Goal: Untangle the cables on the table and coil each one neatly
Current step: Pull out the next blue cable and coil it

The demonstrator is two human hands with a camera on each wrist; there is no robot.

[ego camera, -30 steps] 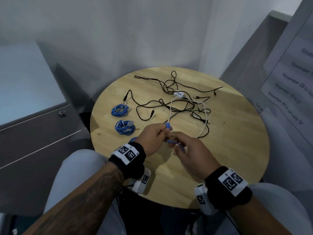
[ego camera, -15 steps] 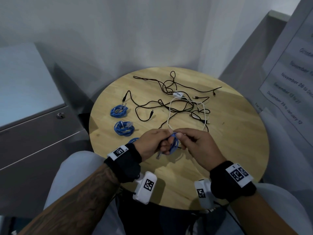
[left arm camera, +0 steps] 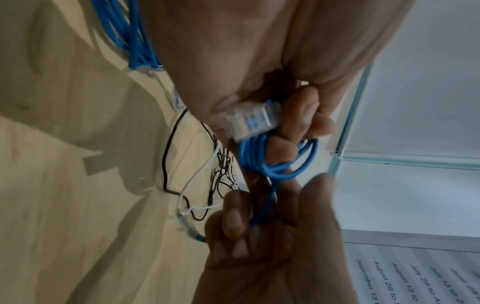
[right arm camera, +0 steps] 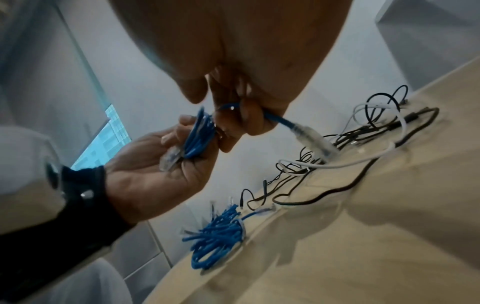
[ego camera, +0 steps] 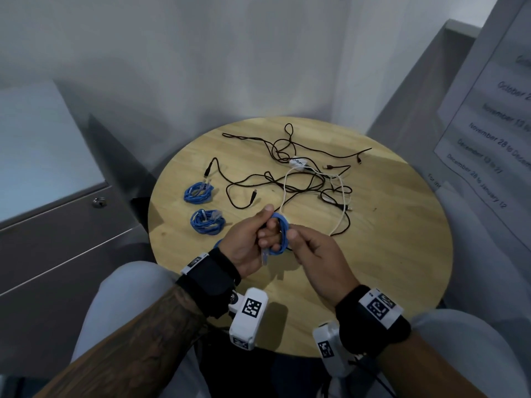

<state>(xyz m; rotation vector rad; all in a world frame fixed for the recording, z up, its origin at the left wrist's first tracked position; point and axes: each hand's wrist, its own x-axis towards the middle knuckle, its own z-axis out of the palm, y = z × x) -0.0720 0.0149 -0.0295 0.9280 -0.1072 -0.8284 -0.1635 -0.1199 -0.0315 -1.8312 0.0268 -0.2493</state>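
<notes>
Above the near side of the round wooden table, my left hand grips a small coil of blue network cable wound round its fingers, one clear plug lying against the palm. My right hand pinches the cable's free end beside the coil, and the other clear plug hangs past its fingers. Two coiled blue cables lie at the table's left. A tangle of black cables and a white cable spreads across the far half.
Another bit of blue cable shows from under my left wrist. A grey cabinet with a lock stands left of the table. A printed notice hangs on the panel at the right. My knees are under the near edge.
The blue cable has gone from a loose strand between both hands to a coil round my left fingers. My left hand has turned palm up and my right hand moved close to the coil.
</notes>
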